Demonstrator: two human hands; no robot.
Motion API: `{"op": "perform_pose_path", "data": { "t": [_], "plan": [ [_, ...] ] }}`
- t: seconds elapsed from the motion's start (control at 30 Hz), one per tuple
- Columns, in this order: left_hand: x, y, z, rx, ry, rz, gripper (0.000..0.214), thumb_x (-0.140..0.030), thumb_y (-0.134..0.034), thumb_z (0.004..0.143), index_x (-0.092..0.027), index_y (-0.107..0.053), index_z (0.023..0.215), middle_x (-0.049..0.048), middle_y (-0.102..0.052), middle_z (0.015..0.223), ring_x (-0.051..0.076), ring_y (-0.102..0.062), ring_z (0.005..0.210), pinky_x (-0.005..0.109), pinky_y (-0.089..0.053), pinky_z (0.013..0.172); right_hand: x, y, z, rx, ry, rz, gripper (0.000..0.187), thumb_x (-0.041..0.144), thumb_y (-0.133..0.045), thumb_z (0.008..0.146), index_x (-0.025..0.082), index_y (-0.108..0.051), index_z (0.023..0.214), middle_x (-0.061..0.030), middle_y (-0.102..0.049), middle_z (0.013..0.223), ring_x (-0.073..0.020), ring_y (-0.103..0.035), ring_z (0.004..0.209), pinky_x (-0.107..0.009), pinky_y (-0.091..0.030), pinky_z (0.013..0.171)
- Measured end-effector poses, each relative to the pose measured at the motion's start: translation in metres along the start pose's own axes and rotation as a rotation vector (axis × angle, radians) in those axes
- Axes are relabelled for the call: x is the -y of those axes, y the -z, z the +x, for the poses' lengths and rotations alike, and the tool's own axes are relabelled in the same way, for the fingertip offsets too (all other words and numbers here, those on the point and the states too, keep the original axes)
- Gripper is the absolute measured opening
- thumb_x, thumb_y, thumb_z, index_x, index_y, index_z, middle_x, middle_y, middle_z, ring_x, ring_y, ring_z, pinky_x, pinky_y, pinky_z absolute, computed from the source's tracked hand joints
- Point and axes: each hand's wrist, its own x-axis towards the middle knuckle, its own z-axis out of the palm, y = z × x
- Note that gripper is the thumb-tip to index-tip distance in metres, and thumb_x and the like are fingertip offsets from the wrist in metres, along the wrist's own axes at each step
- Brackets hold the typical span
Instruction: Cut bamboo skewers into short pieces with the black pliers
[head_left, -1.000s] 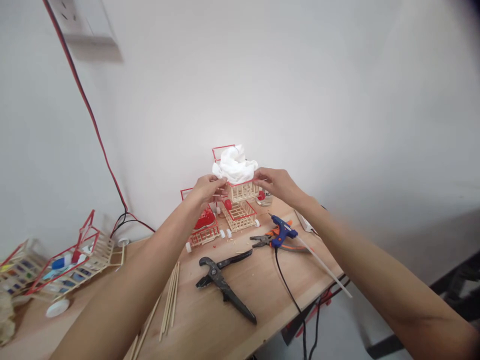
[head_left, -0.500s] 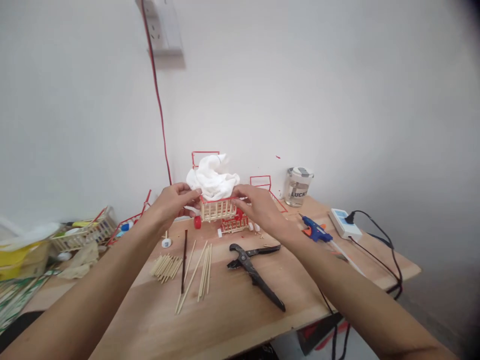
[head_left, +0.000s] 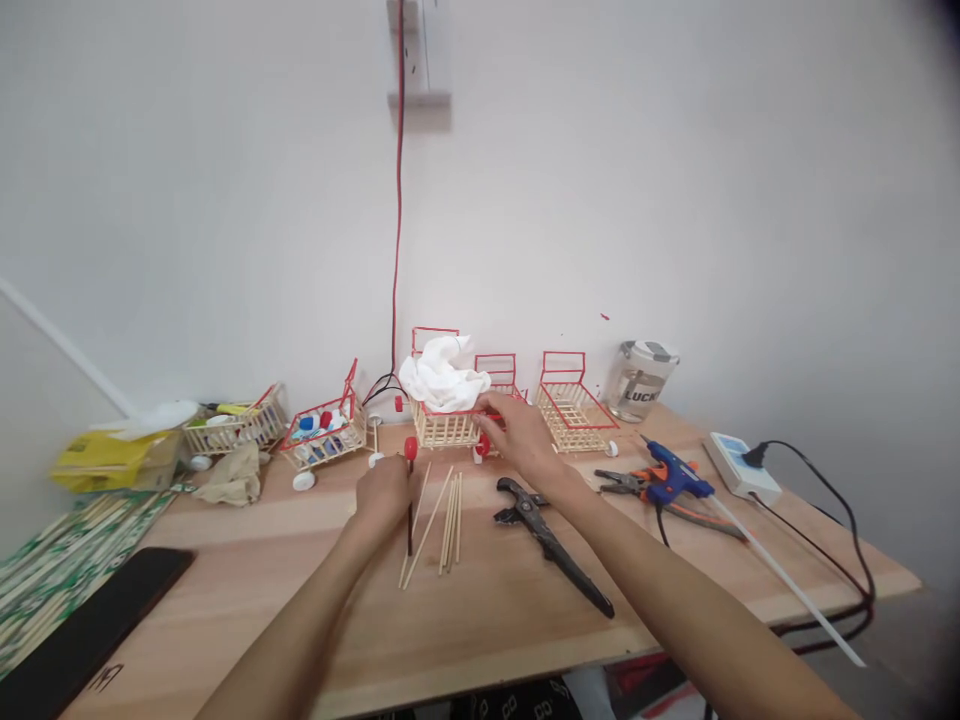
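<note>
A small wooden cart with red trim (head_left: 444,426) stands at the back of the wooden table (head_left: 495,630), with a white cloth (head_left: 441,374) heaped in it. My right hand (head_left: 519,433) is closed on the cart's right end, by a red wheel. My left hand (head_left: 384,494) rests curled on the table in front of the cart, fingers folded under; what they hold is hidden. Long wooden sticks (head_left: 444,512) and one dark stick (head_left: 410,525) lie just right of it. A red wheel (head_left: 410,447) sits above the dark stick.
An empty cart (head_left: 574,405) stands right of the first, beside a jar (head_left: 639,380). Black pliers (head_left: 553,543), orange pliers (head_left: 621,485), a blue glue gun (head_left: 673,474) and a power strip (head_left: 739,465) lie right. Left: a cart with caps (head_left: 324,437), a basket (head_left: 238,424), a yellow pack (head_left: 112,455), a phone (head_left: 84,630).
The cart with the cloth was held up in both hands; it now stands on the table. My left hand has let go and dropped to the sticks. The view has swung left.
</note>
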Motion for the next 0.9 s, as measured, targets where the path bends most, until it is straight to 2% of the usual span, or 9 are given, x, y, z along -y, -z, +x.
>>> {"op": "perform_pose_path", "data": {
  "t": [0.13, 0.2, 0.3, 0.47, 0.6, 0.7, 0.8, 0.9],
  "plan": [
    [-0.002, -0.009, 0.009, 0.035, 0.071, -0.026, 0.009, -0.022, -0.053, 0.069, -0.015, -0.059, 0.071, 0.0207, -0.067, 0.086, 0.031, -0.063, 0.083, 0.032, -0.039, 0.061, 0.0, -0.006, 0.001, 0.001, -0.005, 0.013, 0.006, 0.02, -0.054, 0.081, 0.019, -0.06, 0.084, -0.0023, -0.066, 0.081, -0.016, -0.059, 0.076, -0.026, -0.041, 0.068],
    [0.001, -0.007, 0.014, 0.051, 0.09, -0.056, 0.007, -0.021, -0.056, 0.065, -0.015, -0.058, 0.069, 0.0177, -0.067, 0.081, 0.029, -0.063, 0.078, 0.03, -0.038, 0.058, 0.0, -0.008, 0.0, -0.001, -0.001, 0.019, 0.007, 0.02, -0.054, 0.082, 0.019, -0.06, 0.084, -0.0027, -0.065, 0.081, -0.0161, -0.059, 0.075, -0.026, -0.041, 0.068],
    [0.013, -0.001, 0.014, 0.079, 0.078, -0.13, 0.01, -0.024, -0.058, 0.063, -0.017, -0.054, 0.057, 0.0076, -0.062, 0.06, 0.022, -0.06, 0.064, 0.025, -0.034, 0.052, 0.001, -0.013, -0.002, 0.001, -0.004, 0.018, 0.005, 0.02, -0.054, 0.082, 0.018, -0.059, 0.083, -0.0029, -0.065, 0.08, -0.016, -0.058, 0.074, -0.026, -0.04, 0.067],
    [0.04, 0.016, -0.008, 0.123, 0.051, -0.251, 0.028, -0.026, -0.05, 0.067, -0.019, -0.042, 0.041, -0.0016, -0.042, 0.037, 0.014, -0.046, 0.041, 0.023, -0.025, 0.043, 0.004, -0.029, -0.006, 0.03, 0.006, -0.003, 0.005, 0.018, -0.053, 0.083, 0.018, -0.057, 0.081, -0.0021, -0.061, 0.076, -0.0155, -0.055, 0.07, -0.025, -0.038, 0.065],
    [0.062, 0.024, -0.031, 0.148, 0.073, -0.343, 0.027, -0.024, -0.046, 0.067, -0.02, -0.038, 0.041, -0.0037, -0.038, 0.032, 0.01, -0.037, 0.032, 0.021, -0.021, 0.039, 0.007, -0.048, -0.012, 0.032, -0.002, -0.03, 0.005, 0.017, -0.051, 0.084, 0.019, -0.055, 0.083, -0.0035, -0.06, 0.082, -0.0165, -0.054, 0.075, -0.026, -0.038, 0.068],
    [0.073, 0.026, -0.042, 0.145, 0.108, -0.505, 0.028, -0.029, -0.049, 0.066, -0.02, -0.037, 0.043, -0.0051, -0.037, 0.031, 0.009, -0.033, 0.03, 0.02, -0.018, 0.037, 0.007, -0.061, -0.015, 0.074, -0.064, -0.075, 0.006, 0.015, -0.05, 0.084, 0.019, -0.055, 0.084, -0.0044, -0.061, 0.085, -0.0171, -0.055, 0.078, -0.026, -0.039, 0.069],
    [0.073, 0.032, -0.049, 0.179, 0.156, -0.708, 0.032, -0.04, -0.053, 0.066, -0.02, -0.037, 0.045, -0.0064, -0.036, 0.031, 0.007, -0.028, 0.027, 0.019, -0.014, 0.034, 0.005, -0.068, -0.016, 0.111, -0.125, -0.122, 0.007, 0.013, -0.051, 0.084, 0.019, -0.055, 0.083, -0.0049, -0.061, 0.084, -0.0175, -0.055, 0.078, -0.027, -0.039, 0.069],
    [0.061, 0.043, -0.056, 0.212, 0.144, -0.919, 0.036, -0.046, -0.057, 0.066, -0.019, -0.04, 0.049, -0.0074, -0.035, 0.032, 0.005, -0.024, 0.027, 0.018, -0.011, 0.034, 0.004, -0.069, -0.015, 0.131, -0.146, -0.139, 0.008, 0.012, -0.052, 0.083, 0.019, -0.056, 0.082, -0.0056, -0.062, 0.085, -0.0181, -0.056, 0.079, -0.027, -0.039, 0.07]
  ]
}}
